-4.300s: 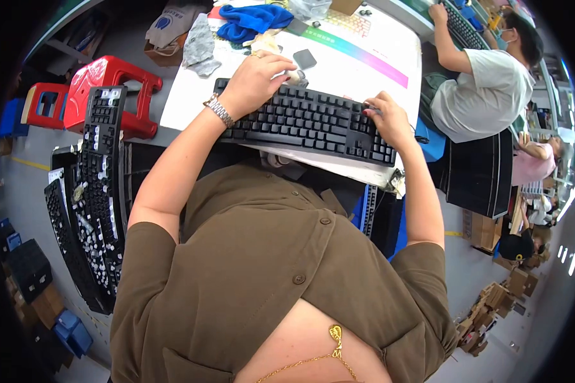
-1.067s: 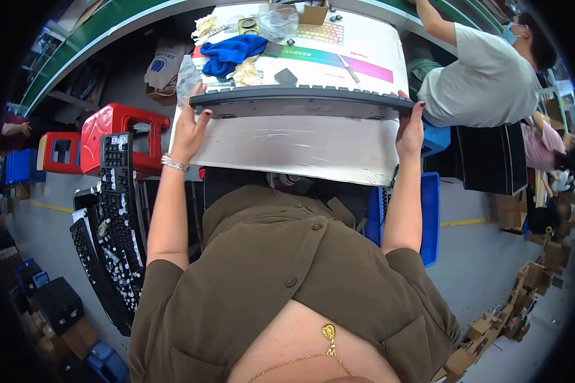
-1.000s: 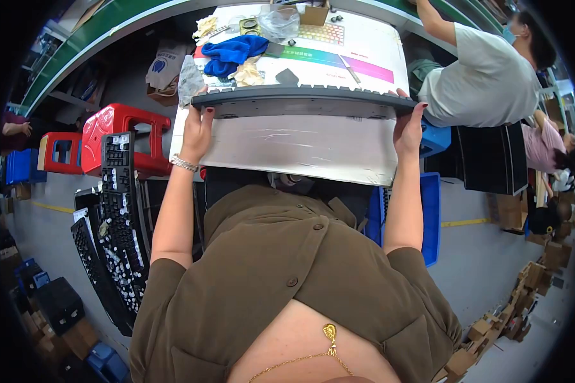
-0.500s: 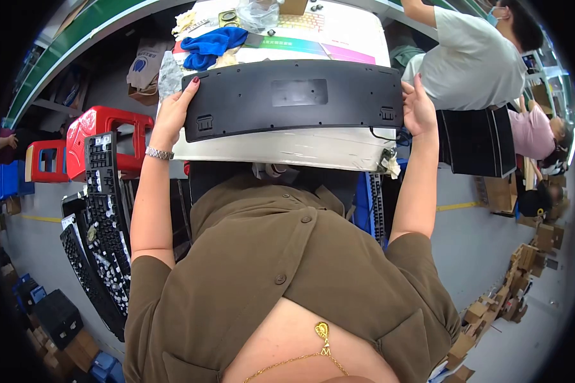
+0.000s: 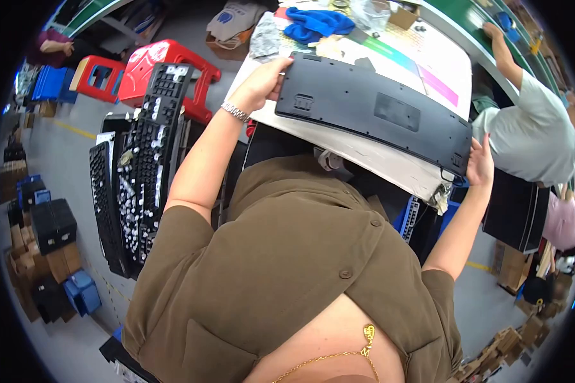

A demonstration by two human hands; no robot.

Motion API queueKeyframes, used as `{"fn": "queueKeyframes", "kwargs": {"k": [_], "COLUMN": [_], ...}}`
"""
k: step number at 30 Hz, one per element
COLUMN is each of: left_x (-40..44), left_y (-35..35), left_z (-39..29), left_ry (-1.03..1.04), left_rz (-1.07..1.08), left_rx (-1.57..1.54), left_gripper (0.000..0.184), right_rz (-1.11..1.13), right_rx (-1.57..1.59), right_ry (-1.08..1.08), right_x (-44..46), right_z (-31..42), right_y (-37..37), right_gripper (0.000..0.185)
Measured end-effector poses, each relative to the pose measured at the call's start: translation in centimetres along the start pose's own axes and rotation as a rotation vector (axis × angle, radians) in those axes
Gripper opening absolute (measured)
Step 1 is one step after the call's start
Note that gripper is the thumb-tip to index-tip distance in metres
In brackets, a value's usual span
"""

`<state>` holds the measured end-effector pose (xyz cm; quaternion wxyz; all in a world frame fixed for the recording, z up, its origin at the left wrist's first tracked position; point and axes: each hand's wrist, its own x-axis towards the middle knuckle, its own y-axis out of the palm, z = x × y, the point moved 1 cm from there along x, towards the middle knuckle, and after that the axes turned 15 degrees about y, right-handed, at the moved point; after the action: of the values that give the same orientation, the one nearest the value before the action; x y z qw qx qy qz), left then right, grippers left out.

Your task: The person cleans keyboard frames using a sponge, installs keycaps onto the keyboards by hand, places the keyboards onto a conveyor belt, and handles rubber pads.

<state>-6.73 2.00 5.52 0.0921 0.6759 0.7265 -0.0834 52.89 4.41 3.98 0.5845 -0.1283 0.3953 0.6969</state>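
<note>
A black keyboard (image 5: 345,105) is held up over the front of the white table (image 5: 402,171), its underside with a label recess and fold-out feet facing me. My left hand (image 5: 260,86) grips its left end, fingers closed around the edge. At the opposite end my right hand (image 5: 480,163) holds the keyboard between thumb and fingers. A cable shows at its lower right corner, near the right hand. The keyboard's key side is hidden from me.
On the table lie a blue cloth (image 5: 316,24), a clear plastic bag (image 5: 372,14) and a cardboard box (image 5: 404,17). Left stand a red stool (image 5: 150,67) and several upright keyboards (image 5: 148,153). A person in a pale shirt (image 5: 524,137) works at right.
The view has turned, so table and keyboard appear further right and slanted, the right end lower. Both hands still hold the keyboard.
</note>
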Motion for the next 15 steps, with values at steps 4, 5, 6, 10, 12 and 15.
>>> {"fn": "queueKeyframes", "kwargs": {"k": [4,5,6,10,12,15], "left_x": [-0.4,-0.5,-0.6,-0.3,-0.8,-2.8], "left_y": [-0.6,-0.6,-0.6,-0.5,-0.1,0.9], "left_z": [0.3,0.4,0.5,3.3,3.0,1.9], "left_ry": [-0.002,0.002,0.006,0.077,0.100,-0.102], "left_rz": [0.042,0.055,0.069,0.020,0.003,0.061], "left_rx": [-0.014,-0.011,-0.009,-0.098,-0.127,-0.237], "left_gripper": [0.040,0.038,0.036,0.032,0.031,0.033], "right_rz": [-0.128,-0.233,-0.339,-0.435,-0.466,-0.487], "right_rx": [-0.036,-0.056,-0.076,-0.135,-0.154,-0.232], "right_ry": [0.013,-0.001,-0.016,-0.059,-0.072,-0.091], "right_x": [-0.6,-1.2,-1.6,-2.3,-2.8,-3.6], "right_z": [-0.5,-0.4,-0.5,-0.8,-0.8,-0.6], "right_y": [1.8,3.0,3.7,4.8,5.3,6.1], "right_gripper": [0.071,0.071,0.071,0.074,0.074,0.078]}}
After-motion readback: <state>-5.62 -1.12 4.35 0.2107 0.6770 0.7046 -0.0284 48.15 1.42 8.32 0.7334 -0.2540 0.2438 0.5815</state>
